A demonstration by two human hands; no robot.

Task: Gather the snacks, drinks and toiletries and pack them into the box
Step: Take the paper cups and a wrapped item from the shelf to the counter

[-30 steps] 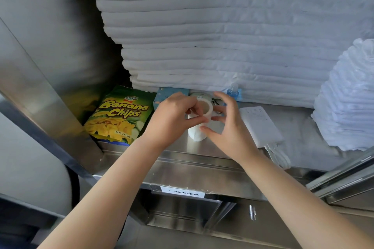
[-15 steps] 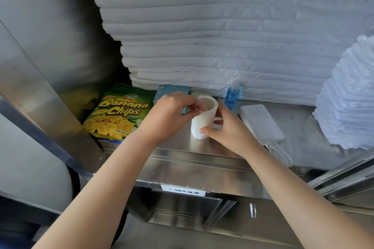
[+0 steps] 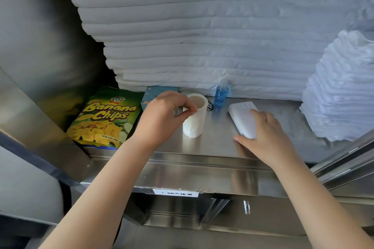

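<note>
Nearest me, front lip of the steel shelf (image 3: pixel 202 176) w/ a small white label (image 3: pixel 175 193) stuck under it; both forearms reached in over that lip. L hand (image 3: pixel 162 115) sat mid-shelf, fingers curled in, thumb + forefinger tips nipped together on the upper left wall of the white roll (image 3: pixel 195 125). The roll stood upright on the steel w/ its hollow core facing up. R hand (image 3: pixel 263 127) was to the right, well apart from the roll and laid over the near end of a white flat unit (image 3: pixel 241 114). Its thumb ran along the unit's near-left edge and its fingers wrapped the right side, so it gripped it. The unit lay flat, far end w/ small marks showing. Left of the L hand, the Banana Chips bag (image 3: pixel 105 115) lay face up by the shelf's left wall. Further back a blue carton (image 3: pixel 153 95) was partly hidden by the L hand, and a round lid-like thing (image 3: pixel 187 92) was just behind the roll, too hidden to ID. A blue bottle (image 3: pixel 221 95) stood upright against the linen. At the back, a tall stack of folded white sheets (image 3: pixel 202 36); far right, a pile of white towels (image 3: pixel 344 91).
</note>
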